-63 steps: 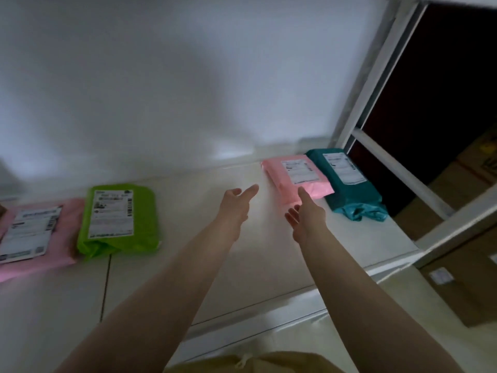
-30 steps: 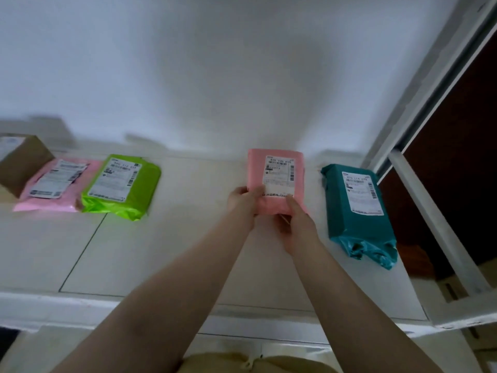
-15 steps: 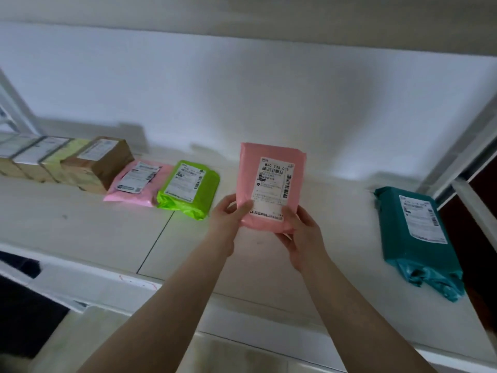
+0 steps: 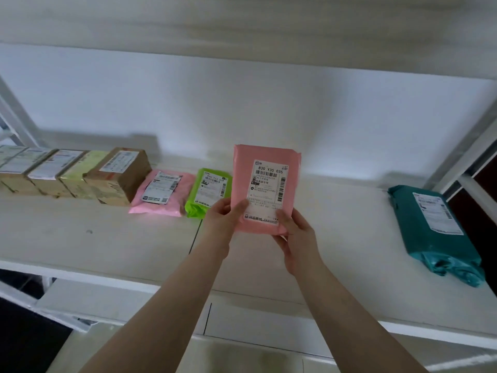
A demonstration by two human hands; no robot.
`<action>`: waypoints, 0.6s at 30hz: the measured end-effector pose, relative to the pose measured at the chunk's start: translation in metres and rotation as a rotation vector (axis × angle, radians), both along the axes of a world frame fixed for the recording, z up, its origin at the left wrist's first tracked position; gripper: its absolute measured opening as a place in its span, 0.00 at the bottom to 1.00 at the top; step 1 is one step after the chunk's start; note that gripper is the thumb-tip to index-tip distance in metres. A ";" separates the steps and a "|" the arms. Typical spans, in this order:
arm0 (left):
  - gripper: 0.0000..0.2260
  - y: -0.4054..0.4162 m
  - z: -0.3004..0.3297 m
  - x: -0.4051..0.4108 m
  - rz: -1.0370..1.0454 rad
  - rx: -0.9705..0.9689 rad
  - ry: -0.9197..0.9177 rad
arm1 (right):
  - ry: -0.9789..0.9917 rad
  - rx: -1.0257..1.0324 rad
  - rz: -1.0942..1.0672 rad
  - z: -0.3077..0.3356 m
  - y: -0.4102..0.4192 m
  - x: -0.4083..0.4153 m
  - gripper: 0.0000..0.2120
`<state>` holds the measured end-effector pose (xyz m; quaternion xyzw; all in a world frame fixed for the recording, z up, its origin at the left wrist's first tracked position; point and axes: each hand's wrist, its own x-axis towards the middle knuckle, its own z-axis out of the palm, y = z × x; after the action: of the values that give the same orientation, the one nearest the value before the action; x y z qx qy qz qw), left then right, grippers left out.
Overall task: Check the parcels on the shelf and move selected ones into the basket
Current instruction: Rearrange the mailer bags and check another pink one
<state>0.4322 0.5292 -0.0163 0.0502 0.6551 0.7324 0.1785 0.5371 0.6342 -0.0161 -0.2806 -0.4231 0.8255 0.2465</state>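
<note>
A pink parcel point(image 4: 265, 168) with a white barcode label stands upright above the white shelf point(image 4: 107, 246), label facing me. My left hand point(image 4: 224, 215) grips its lower left edge, thumb on the front. Its lower right corner is held by my right hand point(image 4: 295, 235), thumb on the label. On the shelf lie a teal parcel point(image 4: 430, 230) at the right, a green parcel point(image 4: 207, 192) and a second pink parcel point(image 4: 161, 193) left of my hands. No basket is in view.
Several brown and yellow-green cardboard boxes point(image 4: 118, 176) line the shelf's far left. Another shelf board point(image 4: 242, 28) runs overhead. White frame posts point(image 4: 465, 146) rise at the right and left ends. A white wall backs the shelf.
Both hands reached in, took the pink parcel off the shelf next to the teal one, and raised it upright. My view swung left, bringing the boxes into sight.
</note>
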 end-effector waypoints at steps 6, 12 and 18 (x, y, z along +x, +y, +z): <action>0.12 -0.003 0.001 -0.011 -0.031 0.018 -0.018 | 0.026 0.023 -0.027 0.008 -0.010 -0.005 0.12; 0.05 -0.002 0.008 -0.016 -0.063 0.032 -0.001 | 0.035 0.036 -0.061 0.012 -0.011 -0.009 0.14; 0.04 -0.003 0.009 -0.022 -0.088 0.068 -0.003 | 0.065 0.046 -0.069 0.011 -0.011 -0.014 0.15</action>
<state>0.4103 0.5265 -0.0076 0.0842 0.6269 0.7456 0.2097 0.5234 0.6229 -0.0054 -0.2622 -0.4239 0.8153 0.2948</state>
